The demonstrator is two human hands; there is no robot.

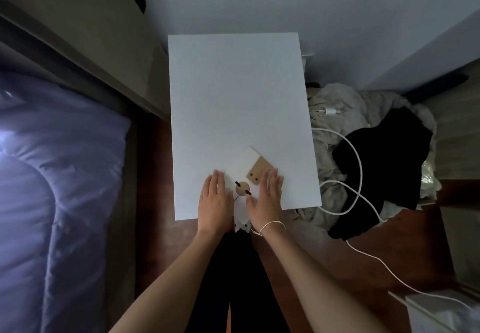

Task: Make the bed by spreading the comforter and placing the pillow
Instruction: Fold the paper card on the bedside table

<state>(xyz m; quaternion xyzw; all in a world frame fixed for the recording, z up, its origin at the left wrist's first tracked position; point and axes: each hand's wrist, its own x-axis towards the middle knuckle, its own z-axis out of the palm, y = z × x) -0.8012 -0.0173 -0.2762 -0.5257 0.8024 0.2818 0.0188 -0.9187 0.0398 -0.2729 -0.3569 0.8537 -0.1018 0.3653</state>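
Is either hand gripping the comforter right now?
No: both the left hand and the right hand lie flat, fingers straight, on the white table, while the comforter lies apart on the bed.

Both forearms are bare from the lower edge of the view up to the hands, with no sleeves showing. The left hand point(215, 197) wears nothing: no ring, watch or band is visible. The right hand point(267, 195) is bare too, but its wrist carries a thin white string bracelet point(271, 224), looped once with a short loose end trailing at the inner side. Below, between the arms, dark black trousers point(241, 267) cover the legs.
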